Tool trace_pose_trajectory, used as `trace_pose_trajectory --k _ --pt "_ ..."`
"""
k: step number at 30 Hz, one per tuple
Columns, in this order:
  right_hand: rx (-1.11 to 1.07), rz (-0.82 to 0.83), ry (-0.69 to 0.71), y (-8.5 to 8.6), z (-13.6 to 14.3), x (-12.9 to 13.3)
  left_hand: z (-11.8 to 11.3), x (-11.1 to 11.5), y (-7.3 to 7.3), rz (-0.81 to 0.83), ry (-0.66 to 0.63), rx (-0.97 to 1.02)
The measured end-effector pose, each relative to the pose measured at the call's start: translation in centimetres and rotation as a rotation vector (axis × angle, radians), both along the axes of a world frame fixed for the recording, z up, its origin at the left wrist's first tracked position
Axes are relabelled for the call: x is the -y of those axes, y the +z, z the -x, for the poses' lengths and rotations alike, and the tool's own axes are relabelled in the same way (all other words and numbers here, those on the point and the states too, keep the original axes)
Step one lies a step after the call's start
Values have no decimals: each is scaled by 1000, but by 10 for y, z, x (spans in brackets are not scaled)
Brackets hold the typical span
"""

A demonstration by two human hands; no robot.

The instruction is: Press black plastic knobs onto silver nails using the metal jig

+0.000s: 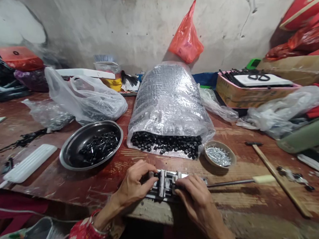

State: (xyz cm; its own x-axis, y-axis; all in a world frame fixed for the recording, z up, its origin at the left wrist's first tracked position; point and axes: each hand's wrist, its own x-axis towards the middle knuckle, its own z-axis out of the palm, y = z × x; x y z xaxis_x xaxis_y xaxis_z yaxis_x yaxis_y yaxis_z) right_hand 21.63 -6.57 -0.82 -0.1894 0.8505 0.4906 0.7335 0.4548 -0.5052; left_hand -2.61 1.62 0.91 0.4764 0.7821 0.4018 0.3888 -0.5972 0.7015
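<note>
A small metal vise (162, 185) lies at the table's front edge, between both hands. My left hand (136, 182) comes in from the left, thumb and index finger nearly together at the vise's left end. A small dark piece shows at those fingertips, too small to name. My right hand (195, 197) is on the vise's right side, fingers curled and pressed together by the jaw; whatever they hold is hidden. Behind the vise, a silvery bubble-lined bag (169, 100) lies with its mouth towards me, spilling small black round parts (166, 142).
A steel bowl (65, 155) of black parts with pins stands left. Right are a small bowl (232, 162) of metal screws or nails, a light-handled rod (262, 179) reaching to the vise, and a hammer (282, 182). A white power strip (31, 163) lies far left.
</note>
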Motion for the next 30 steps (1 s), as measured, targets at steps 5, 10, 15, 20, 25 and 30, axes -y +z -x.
trace_pose_trajectory --k 5,10,15,20,25,30 --pt "55 4 -23 -2 10 0 4 11 -15 -130 -26 -22" --pt "116 15 -83 -5 20 3 6 18 -25 -147 8 -77" --pt "147 -14 -131 -8 27 4 4 22 -25 -224 39 -114" --pt "147 -13 -128 -13 27 7 5 25 -23 -242 88 -170" --pt "59 6 -109 -15 24 9 6 25 -22 -216 98 -223" --pt "12 32 -82 -16 20 11 5 25 -23 -208 105 -222"
